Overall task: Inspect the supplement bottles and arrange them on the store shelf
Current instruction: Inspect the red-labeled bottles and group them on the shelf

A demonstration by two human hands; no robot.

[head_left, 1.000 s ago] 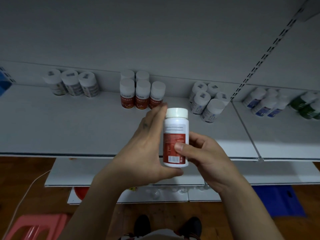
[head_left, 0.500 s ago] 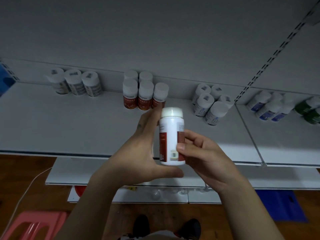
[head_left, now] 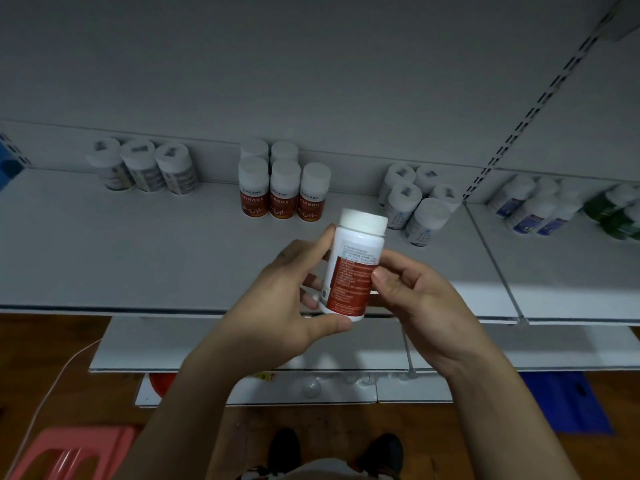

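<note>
Held bottle (head_left: 353, 268): white, white cap (head_left: 363, 220), red label panel with fine print facing the camera. It is in the air over the front edge of the shelf (head_left: 121, 254), touching no shelf surface. It stands nearly upright, with the cap leaning slightly right.

Left grip (head_left: 280, 299): bare hand, closed round the bottle. The thumb is hooked under the base and the fingers run up the left side and behind.

Right grip (head_left: 426, 306): bare hand, also gripping the bottle. The thumb is pressed on the label's right edge and the fingers are curled behind.

Along the shelf's back edge:
- Three grey-label bottles (head_left: 143, 166) toward the left end, in a row and touching.
- Red-label bottles (head_left: 284, 192) at the middle, three in front and two behind. Their label colour matches the held bottle's.
- A cluster of white bottles (head_left: 412, 199) toward the right end, label text too small to read.

A slotted upright (head_left: 540, 109) divides this bay from the next. On the neighbouring shelf are blue-label bottles (head_left: 530, 213), then green bottles (head_left: 616, 213) at the far right.

Blue box (head_left: 8, 164): cut off at the left edge.

Below: a lower shelf (head_left: 207, 344) sticks out past the upper one. On the wooden floor are a pink stool (head_left: 69, 452) at lower left, a white cable (head_left: 45, 400), a blue bag (head_left: 568, 403) at right, and dark shoes (head_left: 284, 448) at the bottom centre.
</note>
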